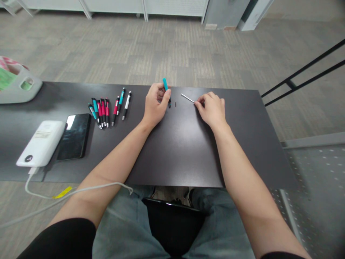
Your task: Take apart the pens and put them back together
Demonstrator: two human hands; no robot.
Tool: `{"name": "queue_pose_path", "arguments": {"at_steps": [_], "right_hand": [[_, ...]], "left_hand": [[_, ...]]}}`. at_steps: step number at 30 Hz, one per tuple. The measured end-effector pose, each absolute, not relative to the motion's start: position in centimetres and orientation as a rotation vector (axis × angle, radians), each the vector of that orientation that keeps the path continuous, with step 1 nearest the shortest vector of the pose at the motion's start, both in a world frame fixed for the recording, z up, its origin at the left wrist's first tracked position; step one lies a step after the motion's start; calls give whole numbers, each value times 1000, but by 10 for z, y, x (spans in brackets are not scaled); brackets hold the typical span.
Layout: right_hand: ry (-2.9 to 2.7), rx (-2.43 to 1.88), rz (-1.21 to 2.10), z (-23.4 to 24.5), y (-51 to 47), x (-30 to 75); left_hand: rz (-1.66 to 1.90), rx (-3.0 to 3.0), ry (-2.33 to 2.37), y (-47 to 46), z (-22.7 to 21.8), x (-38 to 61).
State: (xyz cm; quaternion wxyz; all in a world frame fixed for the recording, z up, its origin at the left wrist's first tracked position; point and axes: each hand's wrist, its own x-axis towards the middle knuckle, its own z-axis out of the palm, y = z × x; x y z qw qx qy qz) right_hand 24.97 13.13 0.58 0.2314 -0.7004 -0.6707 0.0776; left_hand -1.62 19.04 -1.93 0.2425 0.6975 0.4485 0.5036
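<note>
Near the table's far edge, my left hand is closed round a teal pen barrel that points up and away. A small black part shows just below its fingers; whether it is held or lies on the table I cannot tell. To the right, my right hand pinches one end of a thin silvery pen refill, whose other end points left. Between the hands a tiny dark piece, perhaps a spring, lies on the table.
Several teal, red and white pens lie left of my left hand. Further left are a black phone and a white power bank with a white cable crossing my left forearm. A light basket stands at the table's far left.
</note>
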Motion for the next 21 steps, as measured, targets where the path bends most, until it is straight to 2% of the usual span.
{"name": "queue_pose_path", "arguments": {"at_steps": [21], "right_hand": [[-1771, -1855, 282, -7, 142, 262]], "left_hand": [[1352, 1923, 1244, 186, -7, -15]]}}
